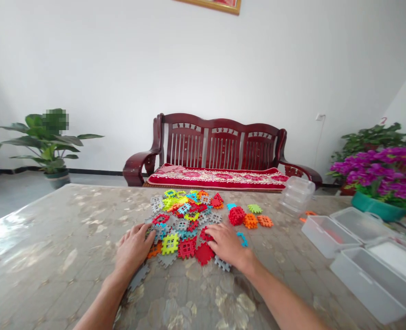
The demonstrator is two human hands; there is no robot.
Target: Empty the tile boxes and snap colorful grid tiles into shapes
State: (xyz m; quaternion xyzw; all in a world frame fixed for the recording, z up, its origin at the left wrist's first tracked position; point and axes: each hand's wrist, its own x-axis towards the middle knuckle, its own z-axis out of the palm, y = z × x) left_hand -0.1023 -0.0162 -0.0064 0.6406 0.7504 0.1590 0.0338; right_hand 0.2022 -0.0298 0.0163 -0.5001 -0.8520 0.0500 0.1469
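Dozens of toothed plastic pieces (182, 224) are lying heaped between the left hand (134, 245) and right hand (227, 242), both touching them with loosely spread fingers.

Bright, soft light, apparently from the left, lays white glare across that side of the surface (34, 229) and spreads evenly over the wall (103, 68). The coloured pieces (187, 248) look fairly clear; wide-lens distortion stretches the plastic box (357, 284) near the right edge, and pixelation hides part of the potted plant (46, 145).
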